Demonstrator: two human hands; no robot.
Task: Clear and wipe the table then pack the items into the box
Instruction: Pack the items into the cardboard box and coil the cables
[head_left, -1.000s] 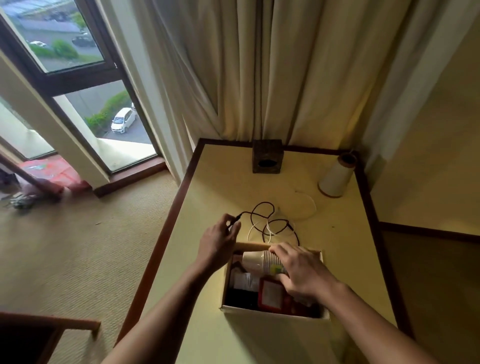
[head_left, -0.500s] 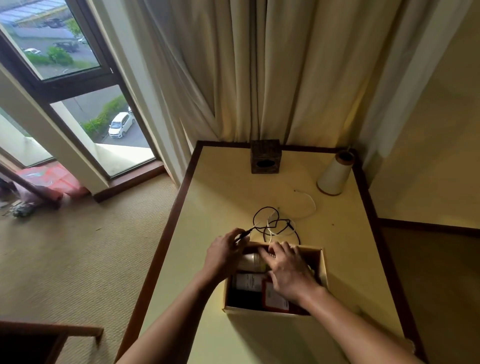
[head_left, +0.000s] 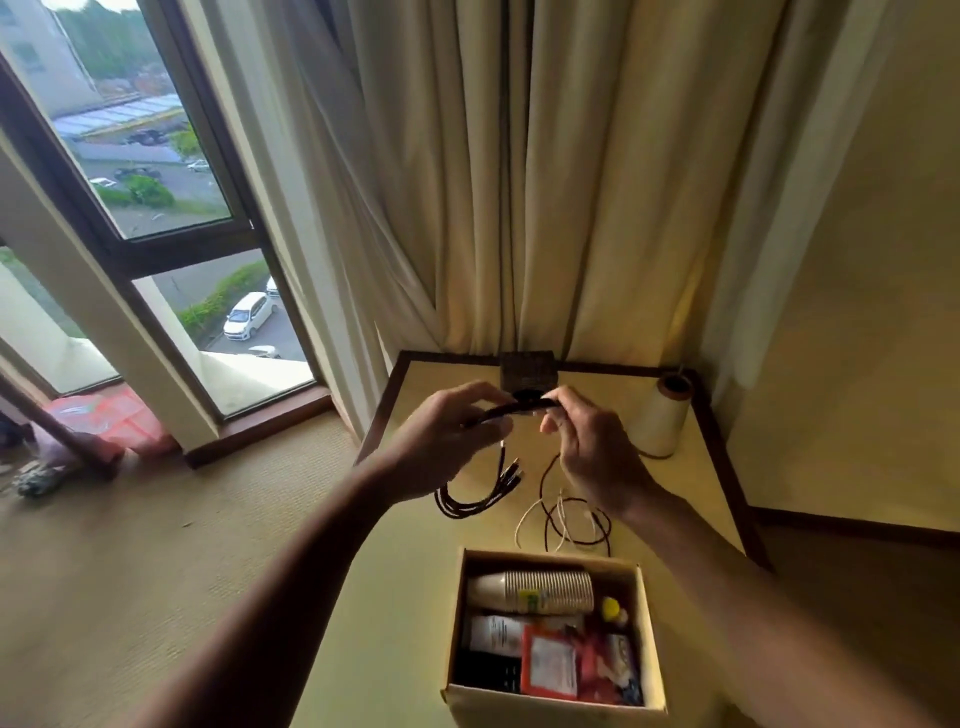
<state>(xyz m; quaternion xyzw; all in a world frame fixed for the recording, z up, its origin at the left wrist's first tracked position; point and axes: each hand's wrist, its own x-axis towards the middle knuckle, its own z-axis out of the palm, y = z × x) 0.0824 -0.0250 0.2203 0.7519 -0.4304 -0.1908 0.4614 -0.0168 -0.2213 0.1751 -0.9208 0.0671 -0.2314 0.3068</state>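
- Both hands up over the table (head_left: 691, 499): left hand (head_left: 447, 436) and right hand (head_left: 587, 447) each pinch the black cable (head_left: 511, 410), its loops dangling below.
- Cardboard box (head_left: 652, 639) at the near edge looks well filled: paper cup stack (head_left: 530, 591), packets.
- Left to pack, I'd say: this cable, the tangled black and white wires (head_left: 571, 519) just beyond the box, perhaps the thread cone (head_left: 665, 415) far right.
- Bare tabletop left of the box; curtain hugs the far edge.

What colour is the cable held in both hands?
Black cable, clearest in the head view.
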